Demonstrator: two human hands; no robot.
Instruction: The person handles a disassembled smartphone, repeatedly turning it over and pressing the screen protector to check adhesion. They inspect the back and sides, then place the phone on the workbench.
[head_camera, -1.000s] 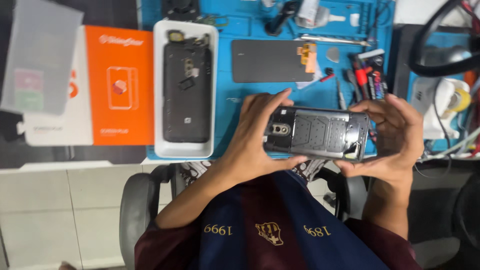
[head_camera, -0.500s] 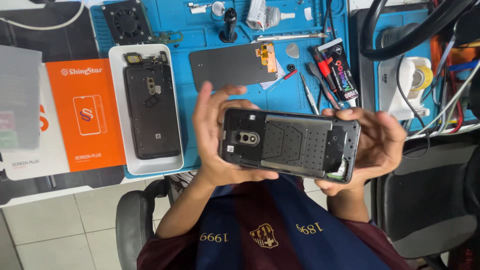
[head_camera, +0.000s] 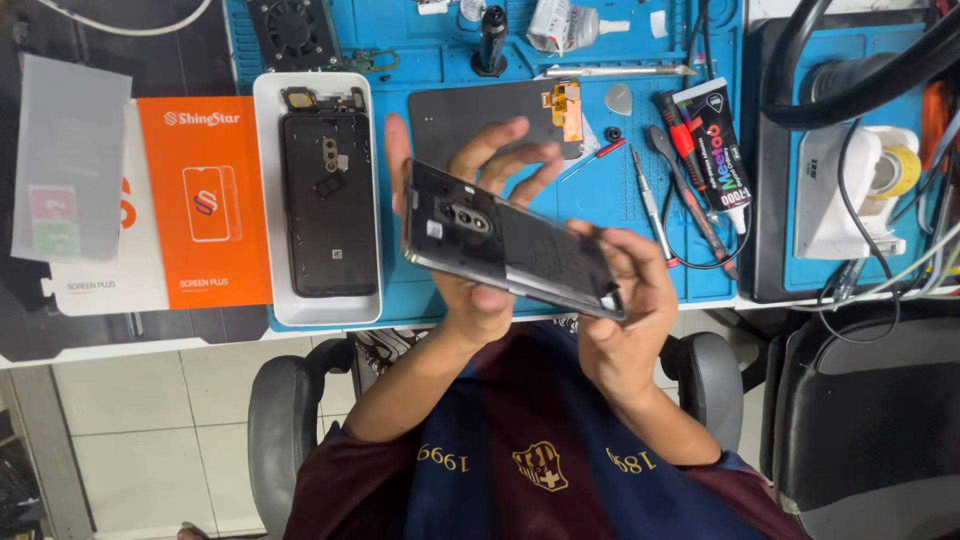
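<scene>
I see the opened phone body (head_camera: 510, 245) held tilted in the air above the near edge of the blue work mat (head_camera: 440, 290), its inner side with the camera module facing up. My left hand (head_camera: 470, 230) cradles it from beneath, fingers spread wide behind the upper edge, while my right hand (head_camera: 625, 300) is closed around its lower right end, thumb along the top; both hands grip the phone body between them. Just left of it, a white tray (head_camera: 268, 200) lies on the mat and holds a black phone back cover (head_camera: 328, 205), which fills most of the tray. Further left lies an orange and white screen protector box (head_camera: 175, 200) with a clear sheet (head_camera: 65, 150) over its left part. Behind the hands, a dark display panel (head_camera: 450, 115) with an orange flex cable lies flat on the mat, and to its right sit screwdrivers (head_camera: 650, 195) and a black glue tube (head_camera: 720, 140). A small black fan (head_camera: 293, 28) rests at the mat's far edge.
</scene>
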